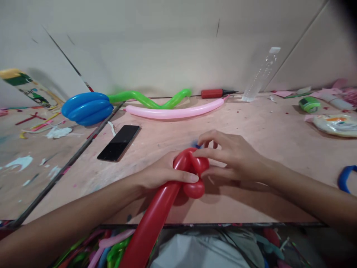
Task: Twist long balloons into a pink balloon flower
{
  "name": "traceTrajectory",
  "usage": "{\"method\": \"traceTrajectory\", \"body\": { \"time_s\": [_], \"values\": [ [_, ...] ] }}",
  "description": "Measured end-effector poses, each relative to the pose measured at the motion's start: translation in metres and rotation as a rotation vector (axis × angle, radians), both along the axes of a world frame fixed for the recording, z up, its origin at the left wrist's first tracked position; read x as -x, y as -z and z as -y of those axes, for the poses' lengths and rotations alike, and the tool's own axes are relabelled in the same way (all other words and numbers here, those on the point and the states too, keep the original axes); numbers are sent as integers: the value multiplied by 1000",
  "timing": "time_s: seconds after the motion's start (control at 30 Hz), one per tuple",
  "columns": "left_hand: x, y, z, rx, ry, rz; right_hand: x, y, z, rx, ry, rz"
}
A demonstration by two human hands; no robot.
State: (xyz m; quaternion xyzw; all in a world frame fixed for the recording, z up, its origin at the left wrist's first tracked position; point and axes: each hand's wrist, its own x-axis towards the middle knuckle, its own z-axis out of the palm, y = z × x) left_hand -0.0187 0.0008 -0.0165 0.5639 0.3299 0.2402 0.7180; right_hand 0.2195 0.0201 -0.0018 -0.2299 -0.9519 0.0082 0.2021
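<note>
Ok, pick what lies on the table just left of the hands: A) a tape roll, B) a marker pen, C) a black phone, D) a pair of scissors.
C: a black phone lies flat on the table, left of the left hand on the red balloon.

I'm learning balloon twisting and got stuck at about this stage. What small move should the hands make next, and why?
Probably one more twist to lock the bubbles. The left hand pins the red balloon where its long tail meets the small folded bubbles, and the right hand pinches those bubbles from above. Nothing but the fingers appears to hold them together, so letting go now would likely let them unwind.
</note>
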Motion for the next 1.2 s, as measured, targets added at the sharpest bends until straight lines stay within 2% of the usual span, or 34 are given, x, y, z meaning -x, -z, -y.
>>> {"method": "traceTrajectory", "body": {
  "time_s": [0.07,0.2,0.33,0.5,0.7,0.8,0.9,1.0,1.1,1.2],
  "values": [
    [-2,2,2,13,-13,-5,1,-2,2,-18,9,12],
    [-5,7,6,32,-42,10,6,-4,8,81,-10,62],
    [-4,10,5,18,-43,30,9,-5,11,97,-14,2],
    [-4,8,2,-53,-35,30,15,-15,14,240,-66,64],
    [-9,4,2,-30,-36,93,30,-19,14,175,-48,232],
    [-7,4,0,-79,-33,93,31,-19,12,189,-14,234],
    [-1,1,-2,-119,-22,2,26,-20,12,281,53,162],
    [7,-8,-6,-183,80,-178,19,-22,12,390,64,89],
    [18,-28,-10,-393,186,-409,12,-21,9,444,-2,32],
    [28,-53,-11,-673,195,-723,4,-16,2,408,-27,-7]
  ]
}}
